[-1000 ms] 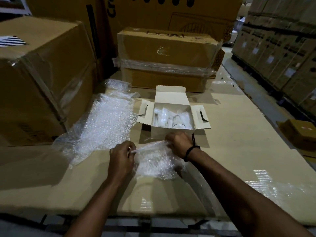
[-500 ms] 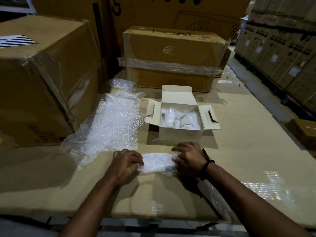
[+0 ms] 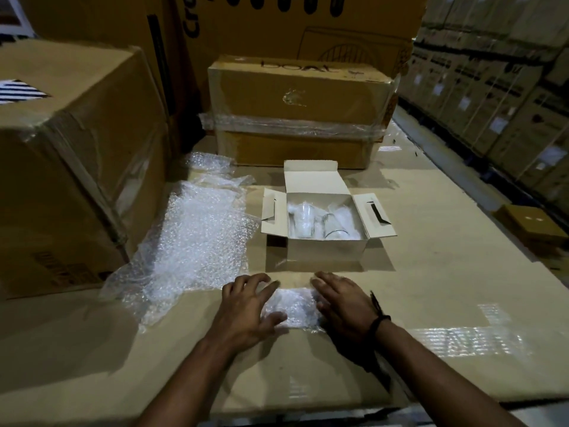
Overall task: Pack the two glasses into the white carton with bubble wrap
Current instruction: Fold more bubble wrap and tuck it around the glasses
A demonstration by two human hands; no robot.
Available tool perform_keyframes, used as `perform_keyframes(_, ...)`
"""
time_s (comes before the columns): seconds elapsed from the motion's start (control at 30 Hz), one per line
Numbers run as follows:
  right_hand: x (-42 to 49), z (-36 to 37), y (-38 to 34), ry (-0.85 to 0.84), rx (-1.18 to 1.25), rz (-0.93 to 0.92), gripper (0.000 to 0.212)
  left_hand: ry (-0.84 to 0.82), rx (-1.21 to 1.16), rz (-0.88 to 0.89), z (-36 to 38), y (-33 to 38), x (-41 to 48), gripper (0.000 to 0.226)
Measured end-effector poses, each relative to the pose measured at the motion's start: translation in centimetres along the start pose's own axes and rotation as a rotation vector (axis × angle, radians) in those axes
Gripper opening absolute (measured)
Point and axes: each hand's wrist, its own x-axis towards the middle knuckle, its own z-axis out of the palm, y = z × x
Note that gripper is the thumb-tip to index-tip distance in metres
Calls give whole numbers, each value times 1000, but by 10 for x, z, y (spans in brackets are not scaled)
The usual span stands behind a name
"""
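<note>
I count two glasses, the left glass point(image 3: 303, 220) and the right glass point(image 3: 334, 227), side by side in the one white carton point(image 3: 326, 251), its flaps open. One small bubble wrap piece point(image 3: 294, 306) lies flat between my two hands, just in front of the carton. My left hand point(image 3: 246, 306) and right hand point(image 3: 341, 300) press its ends, fingers spread, gripping nothing. One large bubble wrap sheet point(image 3: 197, 241) lies left of the carton; a taped brown box point(image 3: 295, 118) stands behind it.

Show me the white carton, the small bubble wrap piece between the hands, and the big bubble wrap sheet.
white carton point(image 3: 326, 251), head view, on its front wall.
small bubble wrap piece point(image 3: 294, 308), head view, on its exposed middle.
big bubble wrap sheet point(image 3: 197, 241), head view, on its centre.
</note>
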Motion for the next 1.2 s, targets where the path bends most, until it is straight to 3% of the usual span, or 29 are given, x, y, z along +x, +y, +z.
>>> perform_keyframes(0.1,-6,1,0,-8,-86,-4,53,-92,37,38,-1,-3,1,84)
perform_keyframes(0.27,-4,-8,-19,-114,-206,148,54,-6,37,74,7,-4,12,34)
perform_keyframes(0.37,0,-15,-23,-43,-145,124,46,103,-56,91,10,0,15,32)
perform_keyframes(0.53,9,-53,-6,190,164,167,32,365,-214,54,5,5,23,18)
perform_keyframes(0.6,21,-77,5,218,447,153,19,473,-173,33,-1,13,31,16)
perform_keyframes(0.67,39,-104,16,112,712,138,28,560,-126,-56,-10,20,42,18)
perform_keyframes(0.73,60,-130,31,-21,762,120,34,610,-116,-160,-19,25,54,21)
perform_keyframes(0.9,115,-165,64,-134,918,104,31,581,-105,-133,-29,33,81,15)
perform_keyframes(0.97,135,-169,72,-145,881,108,26,548,-68,-153,-31,38,91,15)
perform_keyframes(1.1,183,-155,81,62,370,73,16,463,3,-142,-34,47,111,24)
perform_keyframes(1.2,208,-138,78,161,195,5,14,352,117,-147,-36,50,124,26)
